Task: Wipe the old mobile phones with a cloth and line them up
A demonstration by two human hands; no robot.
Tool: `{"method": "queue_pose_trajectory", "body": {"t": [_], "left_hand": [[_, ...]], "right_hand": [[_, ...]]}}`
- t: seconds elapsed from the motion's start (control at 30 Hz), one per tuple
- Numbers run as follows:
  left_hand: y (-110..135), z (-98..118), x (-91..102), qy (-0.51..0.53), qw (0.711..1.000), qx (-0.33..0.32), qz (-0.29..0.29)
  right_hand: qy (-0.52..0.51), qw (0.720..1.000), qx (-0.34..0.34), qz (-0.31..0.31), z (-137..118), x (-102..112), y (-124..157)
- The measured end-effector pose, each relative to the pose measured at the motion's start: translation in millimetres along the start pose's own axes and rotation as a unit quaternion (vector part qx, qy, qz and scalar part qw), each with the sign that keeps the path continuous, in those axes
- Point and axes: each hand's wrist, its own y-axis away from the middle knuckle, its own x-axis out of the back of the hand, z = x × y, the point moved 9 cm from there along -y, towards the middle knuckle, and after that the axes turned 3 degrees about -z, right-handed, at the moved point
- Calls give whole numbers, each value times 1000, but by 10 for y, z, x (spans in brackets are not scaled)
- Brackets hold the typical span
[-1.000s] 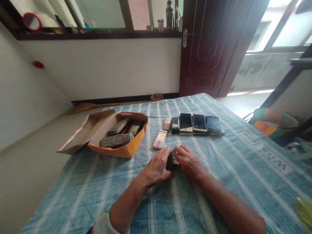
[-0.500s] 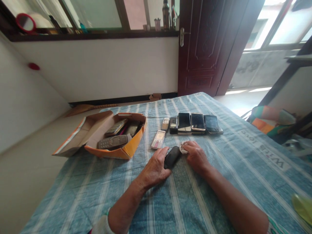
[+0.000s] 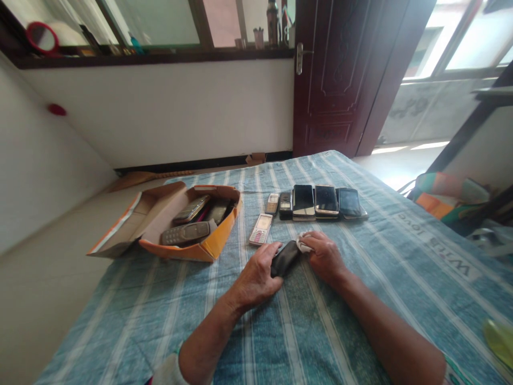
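My left hand (image 3: 256,275) grips a dark mobile phone (image 3: 286,258) by its left side, thumb and fingers around the edges. In my right hand (image 3: 324,255) a crumpled white cloth or tissue (image 3: 303,243) is pinched, pressed to the phone's far right end. Just beyond lies a pale keypad phone (image 3: 261,229) with pinkish keys. A row behind it holds a small gold-keyed phone (image 3: 272,203), a small black phone (image 3: 286,205) and larger touchscreen phones (image 3: 326,200), some seemingly stacked.
An open orange cardboard box (image 3: 216,243) at the left holds several old phones (image 3: 186,233). Everything rests on a blue striped bedspread (image 3: 168,315). A yellow-green object (image 3: 499,339) lies at the right edge. Behind stand a white wall and a dark red door (image 3: 340,80).
The dark phone has tilted slightly in my left hand, its face catching light differently. My right hand and the white cloth stay at its end, with only a tiny shift.
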Motion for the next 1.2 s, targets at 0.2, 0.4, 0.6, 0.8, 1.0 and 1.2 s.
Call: {"method": "queue_pose_trajectory", "body": {"t": [0.2, 0.4, 0.6, 0.8, 1.0, 1.2], "left_hand": [[-5, -2, -18, -5, 1000, -6, 2], [0, -33, -56, -10, 1000, -14, 4], [6, -91, -93, -20, 999, -22, 11], [-2, -127, -78, 5, 999, -24, 30], [-7, -134, -74, 19, 999, -22, 34], [1, -147, -73, 15, 999, -20, 20]], "right_hand": [[-28, 999, -19, 8, 18, 30, 0], [-33, 999, -17, 19, 26, 51, 5], [-13, 998, 54, 27, -161, 47, 32], [85, 983, 145, -74, -655, -182, 107], [74, 979, 104, -159, -730, -251, 116], [27, 990, 65, -126, -617, -223, 90]]}}
